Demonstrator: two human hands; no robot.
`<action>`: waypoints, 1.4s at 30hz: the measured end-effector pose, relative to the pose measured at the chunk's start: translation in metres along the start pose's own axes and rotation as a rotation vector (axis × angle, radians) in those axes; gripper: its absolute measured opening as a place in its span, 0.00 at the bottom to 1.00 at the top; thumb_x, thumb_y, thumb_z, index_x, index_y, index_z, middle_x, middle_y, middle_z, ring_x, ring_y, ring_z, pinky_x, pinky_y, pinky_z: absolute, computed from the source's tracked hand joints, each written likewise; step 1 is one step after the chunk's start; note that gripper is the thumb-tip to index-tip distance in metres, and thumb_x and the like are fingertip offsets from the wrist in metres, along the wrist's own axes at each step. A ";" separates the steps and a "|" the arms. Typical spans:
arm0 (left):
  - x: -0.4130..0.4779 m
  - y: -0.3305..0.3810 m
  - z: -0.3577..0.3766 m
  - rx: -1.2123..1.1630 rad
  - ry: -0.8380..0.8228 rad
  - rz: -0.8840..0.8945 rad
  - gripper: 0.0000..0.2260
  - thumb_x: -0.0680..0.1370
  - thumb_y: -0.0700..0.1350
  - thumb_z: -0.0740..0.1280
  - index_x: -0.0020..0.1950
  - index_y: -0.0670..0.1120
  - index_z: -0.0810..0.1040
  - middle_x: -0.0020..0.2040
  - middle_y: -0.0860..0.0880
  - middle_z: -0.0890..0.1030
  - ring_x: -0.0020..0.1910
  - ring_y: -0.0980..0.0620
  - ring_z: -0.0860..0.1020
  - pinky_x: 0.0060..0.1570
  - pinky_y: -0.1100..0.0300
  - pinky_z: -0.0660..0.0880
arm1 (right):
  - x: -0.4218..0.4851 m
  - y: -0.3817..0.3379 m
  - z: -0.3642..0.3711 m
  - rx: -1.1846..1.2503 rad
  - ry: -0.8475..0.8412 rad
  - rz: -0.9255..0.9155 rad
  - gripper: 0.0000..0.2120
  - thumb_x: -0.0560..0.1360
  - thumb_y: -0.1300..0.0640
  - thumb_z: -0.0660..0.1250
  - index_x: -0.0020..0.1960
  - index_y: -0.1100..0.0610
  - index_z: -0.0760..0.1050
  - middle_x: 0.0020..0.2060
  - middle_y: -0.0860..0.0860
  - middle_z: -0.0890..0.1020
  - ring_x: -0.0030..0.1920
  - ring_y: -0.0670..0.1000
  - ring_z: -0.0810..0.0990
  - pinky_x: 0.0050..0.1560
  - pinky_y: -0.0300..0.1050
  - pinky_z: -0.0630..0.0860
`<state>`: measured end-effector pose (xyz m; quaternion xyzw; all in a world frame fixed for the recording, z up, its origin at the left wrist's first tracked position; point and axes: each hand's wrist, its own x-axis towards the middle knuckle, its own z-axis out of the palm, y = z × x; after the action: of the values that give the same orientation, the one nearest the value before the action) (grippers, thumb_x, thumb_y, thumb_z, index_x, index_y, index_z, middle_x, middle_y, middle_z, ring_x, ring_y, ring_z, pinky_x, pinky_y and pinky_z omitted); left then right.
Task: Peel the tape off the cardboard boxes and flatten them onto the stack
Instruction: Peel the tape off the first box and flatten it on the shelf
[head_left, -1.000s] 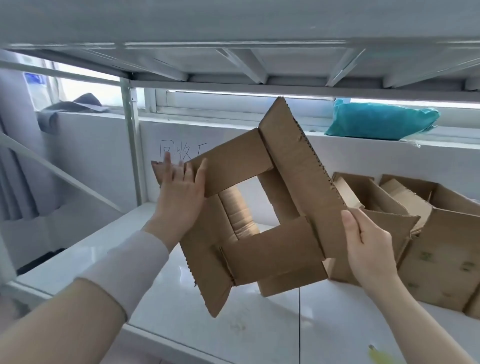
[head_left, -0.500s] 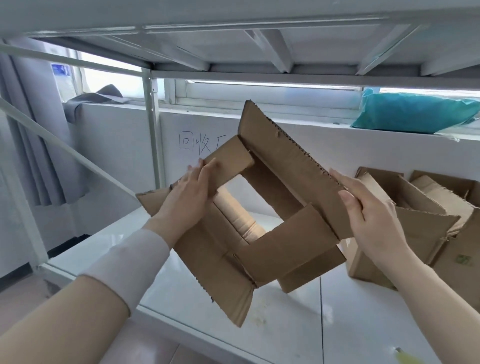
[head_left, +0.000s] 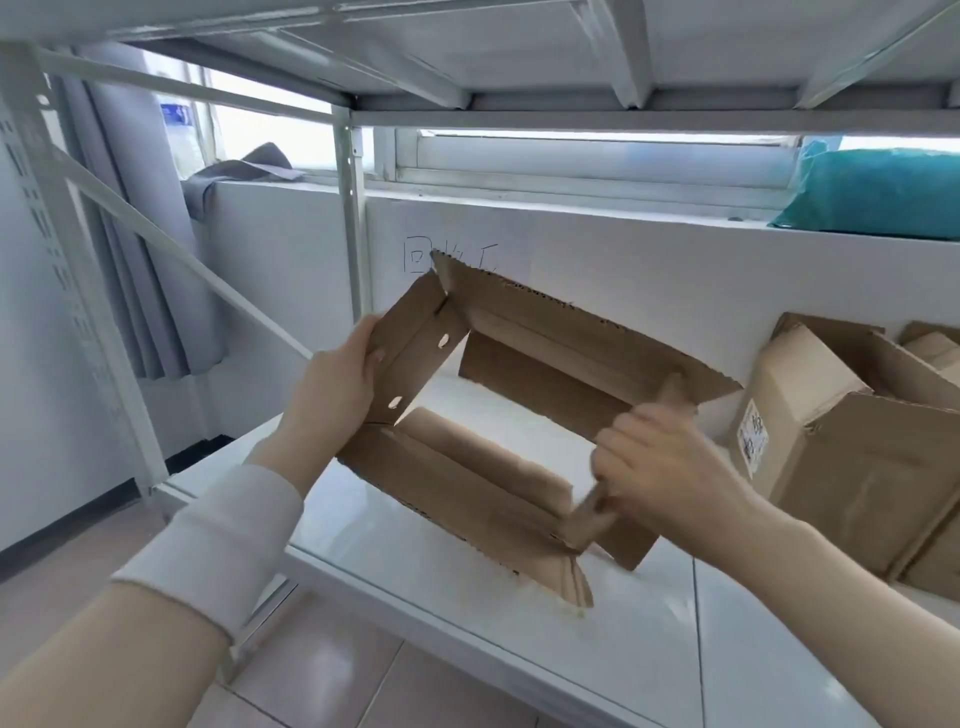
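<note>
Both ends open, a cardboard box (head_left: 545, 332) is held tilted over the white shelf (head_left: 675, 649). The left grip (head_left: 332, 389) clasps its left wall, beside two punched holes; the right grip (head_left: 660, 462) (blurred) clenches round the right corner. More boxes (head_left: 852, 457) stand just to the right.

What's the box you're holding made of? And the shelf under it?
The box looks like brown corrugated cardboard with a matte finish: its cut edges are jagged and fluted. The shelf seems to be white painted metal or laminate, and glossy: it mirrors the light.
</note>
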<state>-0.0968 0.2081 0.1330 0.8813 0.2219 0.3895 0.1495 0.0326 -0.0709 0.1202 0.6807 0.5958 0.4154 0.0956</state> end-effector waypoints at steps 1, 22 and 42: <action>-0.008 -0.009 0.001 -0.006 0.018 0.018 0.15 0.81 0.41 0.56 0.68 0.50 0.68 0.44 0.36 0.80 0.43 0.36 0.78 0.39 0.55 0.69 | -0.008 0.003 -0.006 0.020 0.050 0.045 0.09 0.65 0.66 0.69 0.33 0.56 0.71 0.29 0.51 0.74 0.31 0.53 0.72 0.39 0.46 0.65; -0.103 -0.015 0.102 -0.114 -0.685 0.230 0.31 0.72 0.71 0.44 0.73 0.64 0.47 0.76 0.57 0.45 0.74 0.60 0.42 0.75 0.52 0.44 | -0.097 -0.046 -0.017 0.941 -0.260 0.822 0.34 0.62 0.22 0.52 0.56 0.40 0.78 0.56 0.36 0.79 0.62 0.37 0.72 0.63 0.31 0.67; -0.105 -0.005 0.177 0.105 -0.345 0.231 0.28 0.75 0.64 0.44 0.74 0.61 0.45 0.76 0.54 0.40 0.75 0.54 0.36 0.71 0.52 0.30 | -0.112 -0.017 0.110 1.041 0.099 1.800 0.23 0.69 0.45 0.71 0.56 0.60 0.77 0.49 0.52 0.81 0.52 0.52 0.79 0.51 0.45 0.74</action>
<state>-0.0278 0.1429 -0.0501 0.9611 0.1105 0.2351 0.0936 0.1010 -0.1257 -0.0110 0.8127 -0.0234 0.0522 -0.5799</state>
